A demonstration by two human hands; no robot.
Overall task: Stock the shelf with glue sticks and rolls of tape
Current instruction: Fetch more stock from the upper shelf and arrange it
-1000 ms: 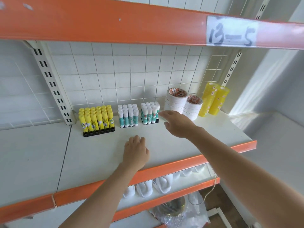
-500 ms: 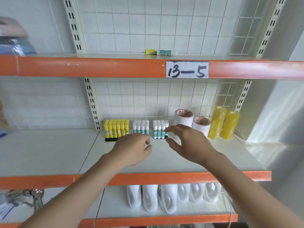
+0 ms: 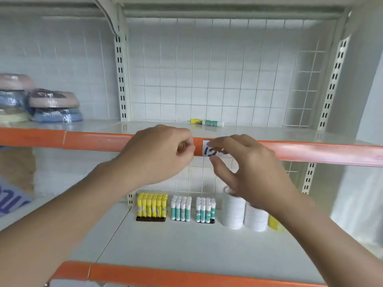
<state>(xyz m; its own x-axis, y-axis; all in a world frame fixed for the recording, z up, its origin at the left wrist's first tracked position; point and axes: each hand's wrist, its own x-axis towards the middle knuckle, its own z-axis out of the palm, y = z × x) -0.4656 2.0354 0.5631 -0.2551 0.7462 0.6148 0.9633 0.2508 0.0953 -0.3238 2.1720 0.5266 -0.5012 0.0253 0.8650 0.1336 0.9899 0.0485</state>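
On the lower shelf stand a tray of yellow glue sticks and two groups of teal-and-white glue sticks. Beside them are two stacks of white tape rolls and yellow tape rolls, partly hidden by my right arm. A yellow glue stick and a teal one lie loose on the upper shelf. My left hand is raised before the upper shelf's orange edge, fingers curled, holding nothing visible. My right hand hovers beside it with fingers spread, covering part of the label.
Stacked wrapped round packs sit at the upper shelf's left end. Slotted uprights and a wire grid back frame the bay. The orange front rail runs across at hand height.
The view has tilted up from the lower shelf to the upper one. Both hands have risen from near the glue sticks to the orange edge of the upper shelf.
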